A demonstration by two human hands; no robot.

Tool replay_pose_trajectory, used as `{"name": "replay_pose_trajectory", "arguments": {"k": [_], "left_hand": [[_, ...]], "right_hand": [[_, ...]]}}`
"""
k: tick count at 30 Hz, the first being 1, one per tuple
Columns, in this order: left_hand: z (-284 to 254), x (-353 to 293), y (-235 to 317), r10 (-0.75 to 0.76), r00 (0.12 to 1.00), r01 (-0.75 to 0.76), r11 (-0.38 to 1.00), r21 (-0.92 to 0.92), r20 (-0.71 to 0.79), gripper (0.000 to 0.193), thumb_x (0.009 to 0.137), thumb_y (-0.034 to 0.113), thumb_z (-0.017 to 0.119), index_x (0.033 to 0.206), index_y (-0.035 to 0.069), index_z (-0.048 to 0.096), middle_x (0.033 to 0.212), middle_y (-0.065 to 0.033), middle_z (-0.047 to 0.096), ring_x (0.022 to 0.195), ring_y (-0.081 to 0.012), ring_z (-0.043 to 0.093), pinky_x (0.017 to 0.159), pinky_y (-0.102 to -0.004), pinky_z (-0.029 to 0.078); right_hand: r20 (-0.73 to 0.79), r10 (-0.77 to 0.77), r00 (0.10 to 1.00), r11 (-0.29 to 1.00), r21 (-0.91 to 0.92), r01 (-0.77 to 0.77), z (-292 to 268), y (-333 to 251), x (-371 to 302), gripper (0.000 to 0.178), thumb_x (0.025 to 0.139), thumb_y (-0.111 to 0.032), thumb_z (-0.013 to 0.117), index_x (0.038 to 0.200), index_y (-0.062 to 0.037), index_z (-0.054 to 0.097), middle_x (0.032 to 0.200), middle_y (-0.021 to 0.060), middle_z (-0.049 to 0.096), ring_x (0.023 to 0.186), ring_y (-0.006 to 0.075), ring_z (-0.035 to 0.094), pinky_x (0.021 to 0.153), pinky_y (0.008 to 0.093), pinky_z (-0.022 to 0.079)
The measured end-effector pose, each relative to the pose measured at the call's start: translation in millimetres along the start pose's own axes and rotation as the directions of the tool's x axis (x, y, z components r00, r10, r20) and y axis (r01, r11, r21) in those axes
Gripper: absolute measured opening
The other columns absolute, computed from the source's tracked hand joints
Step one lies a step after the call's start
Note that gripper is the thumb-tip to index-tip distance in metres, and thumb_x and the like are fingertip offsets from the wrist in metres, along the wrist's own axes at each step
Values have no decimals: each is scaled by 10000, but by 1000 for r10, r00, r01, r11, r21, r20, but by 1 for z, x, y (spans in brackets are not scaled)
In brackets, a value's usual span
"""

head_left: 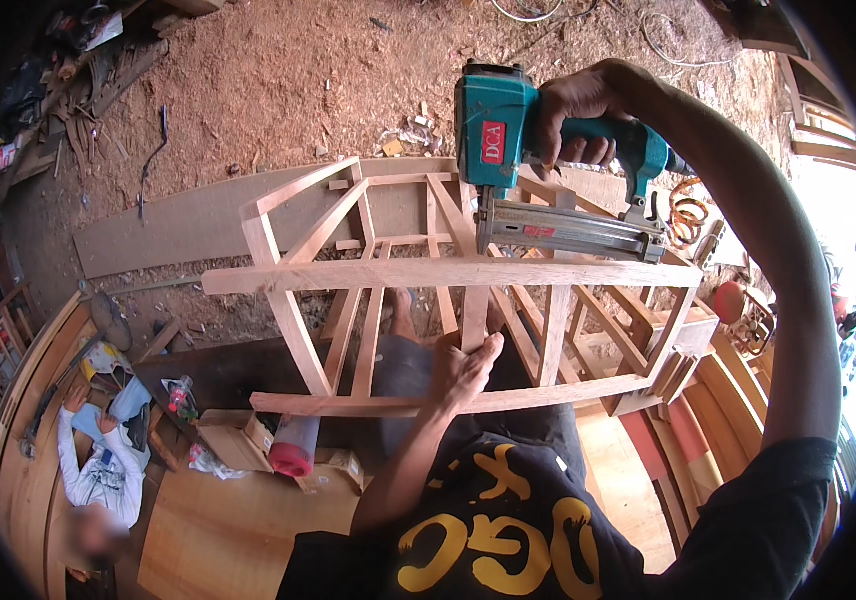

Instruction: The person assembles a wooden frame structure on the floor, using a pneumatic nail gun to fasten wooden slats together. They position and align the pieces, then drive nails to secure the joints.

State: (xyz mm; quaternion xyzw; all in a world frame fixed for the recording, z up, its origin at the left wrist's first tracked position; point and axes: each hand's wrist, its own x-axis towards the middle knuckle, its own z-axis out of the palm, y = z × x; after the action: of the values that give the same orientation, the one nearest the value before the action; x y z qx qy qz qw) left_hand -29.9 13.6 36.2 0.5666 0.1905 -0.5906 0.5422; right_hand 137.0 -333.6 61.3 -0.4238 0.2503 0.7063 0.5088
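My right hand is wrapped round the handle of a teal pneumatic nail gun. The gun's nose points down against or just above the long top rail of a wooden frame, and its metal magazine lies along the rail's far side. Below that rail, my left hand is closed round a short upright slat, near the frame's lower rail. The frame is bare pale wood with several crosspieces and slanted struts. Whether the nose actually touches the wood, I cannot tell.
An orange coiled air hose hangs behind the gun. Beyond the frame, a long board lies on ground strewn with wood shavings. At lower left a person sits among planks. A cardboard box and a red-capped container stand nearby.
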Motion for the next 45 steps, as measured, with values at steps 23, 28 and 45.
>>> {"name": "replay_pose_trajectory", "arguments": {"k": [23, 28, 45], "left_hand": [[-6, -2, 17, 151, 980, -153, 988, 11, 132, 162, 909, 196, 694, 929, 47, 633, 710, 21, 591, 613, -86, 568, 539, -261, 453], [-5, 8, 39, 336, 941, -327, 933, -149, 36, 345, 937, 220, 643, 1213, 24, 577, 1092, -115, 668, 903, -189, 661, 758, -320, 544], [6, 17, 59, 340, 939, -344, 934, -98, -48, 312, 928, 301, 658, 1113, 54, 613, 945, -96, 682, 758, -193, 677, 633, -316, 534]], "right_hand": [[-585, -273, 764, 951, -285, 121, 48, 54, -77, 364, 756, -234, 738, 1047, -29, 663, 544, 11, 520, 423, 93, 465, 372, 257, 365], [-923, -379, -63, 925, -376, -53, 124, 186, -101, 434, 782, -283, 757, 1080, 6, 632, 819, 112, 654, 725, 203, 631, 660, 341, 502], [-671, -60, -739, 990, 55, -130, 344, 503, 12, 530, 815, -314, 760, 1188, 11, 568, 1074, 164, 637, 979, 317, 612, 888, 450, 465]]}}
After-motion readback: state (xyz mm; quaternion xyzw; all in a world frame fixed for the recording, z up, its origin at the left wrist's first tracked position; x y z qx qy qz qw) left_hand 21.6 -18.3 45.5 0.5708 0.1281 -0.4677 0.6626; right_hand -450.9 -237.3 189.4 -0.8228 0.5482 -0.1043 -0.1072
